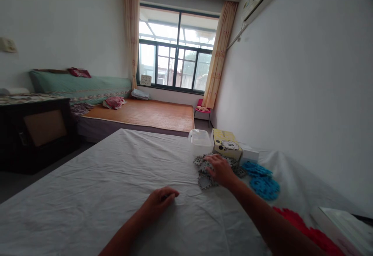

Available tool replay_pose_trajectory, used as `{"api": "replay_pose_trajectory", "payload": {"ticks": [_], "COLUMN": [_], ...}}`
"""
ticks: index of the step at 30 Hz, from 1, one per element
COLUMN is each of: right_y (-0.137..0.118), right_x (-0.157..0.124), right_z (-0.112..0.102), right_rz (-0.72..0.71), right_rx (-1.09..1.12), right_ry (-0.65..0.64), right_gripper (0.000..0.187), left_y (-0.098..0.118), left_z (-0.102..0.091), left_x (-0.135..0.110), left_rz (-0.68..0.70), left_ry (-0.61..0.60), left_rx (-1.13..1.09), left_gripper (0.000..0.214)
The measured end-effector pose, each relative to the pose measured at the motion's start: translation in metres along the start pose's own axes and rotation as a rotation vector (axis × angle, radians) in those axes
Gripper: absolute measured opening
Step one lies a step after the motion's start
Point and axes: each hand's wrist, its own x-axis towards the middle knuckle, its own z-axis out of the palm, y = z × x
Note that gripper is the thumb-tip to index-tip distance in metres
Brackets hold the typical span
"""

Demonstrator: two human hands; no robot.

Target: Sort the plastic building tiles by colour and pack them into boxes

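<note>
White-sheeted surface [101,178] filling the lower half of a bedroom view, creased all over. Right hand [223,170] stretched forward, palm down, fingers spread open and lying on a heap of grey toothed pieces [204,180]; no telling whether any piece is pinched underneath. Left hand [160,200] at eight o'clock from the right one, resting on the bare sheet apart from the heap, fingers curled closed into a loose fist, contents too hidden to tell. Blue toothed pieces [260,180] at three to four o'clock from the right hand, just beside the grey heap. Red pieces [309,230] at five o'clock, alongside the right forearm near the surface's edge. Clear plastic tub [200,141] at eleven o'clock, just behind the heap; yellow cartoon-printed box [226,143] at twelve o'clock, right beside the tub; small white box [249,154] at two o'clock, against the yellow one. Farther off, low bed [140,114] with a woven mat at ten o'clock, dark cabinet [35,127] at nine o'clock, pink stool [202,110] and large window [177,48] at twelve o'clock, curtained on both sides.
</note>
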Motion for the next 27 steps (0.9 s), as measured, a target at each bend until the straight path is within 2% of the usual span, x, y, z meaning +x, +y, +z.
{"api": "replay_pose_trajectory", "payload": {"ticks": [3,5,7,9,12,15,20,27], "right_y": [0.083,0.14,0.184,0.211,0.225,0.225,0.23,0.233], "right_x": [0.003,0.0,-0.005,-0.009,-0.009,-0.007,-0.006,-0.015], "right_z": [-0.013,-0.018,-0.017,-0.011,0.006,0.021,0.028,0.018], "right_rz": [0.226,0.433,0.655,0.813,0.909,0.963,0.976,0.934], "right_rx": [-0.124,-0.224,-0.28,-0.255,-0.17,-0.136,-0.103,-0.129], "right_ry": [0.179,0.235,0.17,0.041,-0.113,-0.143,-0.084,0.074], "right_gripper": [0.04,0.044,0.056,0.077,0.098,0.098,0.084,0.082], "left_y": [0.001,0.001,0.0,0.001,0.002,0.003,0.002,-0.002], "left_z": [0.0,0.0,-0.001,-0.001,-0.002,-0.002,-0.001,0.0], "left_x": [0.0,0.0,0.001,0.001,0.001,0.001,0.001,-0.001], "left_rz": [-0.001,-0.005,-0.012,-0.018,-0.035,-0.051,-0.056,-0.031], "left_ry": [0.0,-0.001,-0.006,-0.012,-0.015,-0.013,-0.016,-0.01], "left_rx": [0.003,0.004,-0.004,-0.015,-0.031,-0.038,-0.027,-0.045], "left_gripper": [0.035,0.035,0.036,0.037,0.037,0.036,0.033,0.034]}}
